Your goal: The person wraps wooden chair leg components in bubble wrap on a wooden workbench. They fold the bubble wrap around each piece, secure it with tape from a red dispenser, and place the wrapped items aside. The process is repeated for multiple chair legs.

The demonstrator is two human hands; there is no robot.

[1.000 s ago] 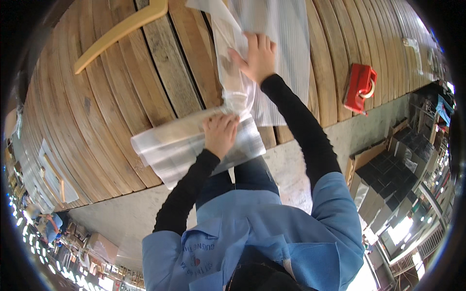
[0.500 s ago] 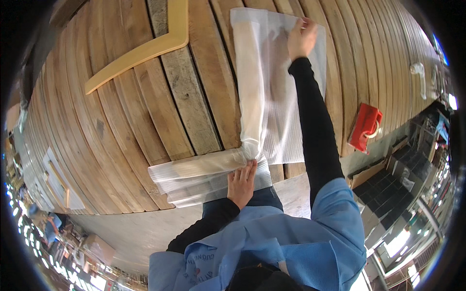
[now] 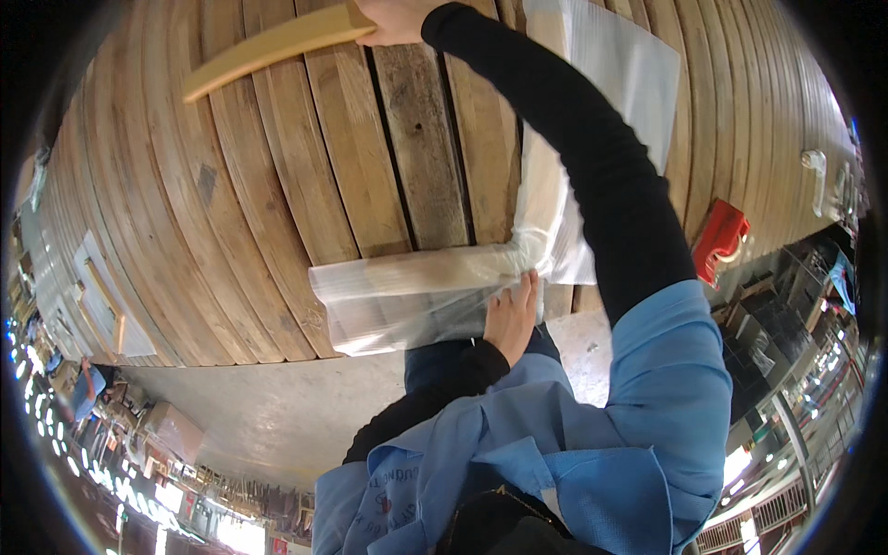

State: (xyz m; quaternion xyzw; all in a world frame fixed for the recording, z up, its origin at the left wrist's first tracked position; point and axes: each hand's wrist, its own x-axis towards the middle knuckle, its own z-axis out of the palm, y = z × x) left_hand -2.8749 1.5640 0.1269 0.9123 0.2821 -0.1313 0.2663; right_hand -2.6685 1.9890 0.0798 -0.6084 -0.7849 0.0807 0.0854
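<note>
My right hand [image 3: 393, 20] is stretched out to the far side and closed around the corner of a bare, pale wooden angled piece [image 3: 277, 54]. Its fingertips are partly hidden, and the rest of the piece runs out at the top edge. My left hand [image 3: 511, 319] lies with fingers extended on a translucent white foam sheet [image 3: 407, 319], just below its bend. The sheet is folded over a similar L-shaped piece [image 3: 541, 190], which shows faintly through it. One wrapped leg points left along the near table edge; the other runs away from me, partly behind my right arm.
The slatted wooden table [image 3: 259, 213] carries a red tape dispenser [image 3: 720, 242] at the right edge. Farther right lies a pale handle-like object [image 3: 814, 171]. A thin wooden piece on a white sheet [image 3: 111, 305] is at the far left. Cardboard boxes [image 3: 173, 432] stand beyond the table.
My right hand has left the foam sheet's far corner and swung left onto the bare wooden piece. My left hand stays on the foam near the bend. The whole view has shifted slightly.
</note>
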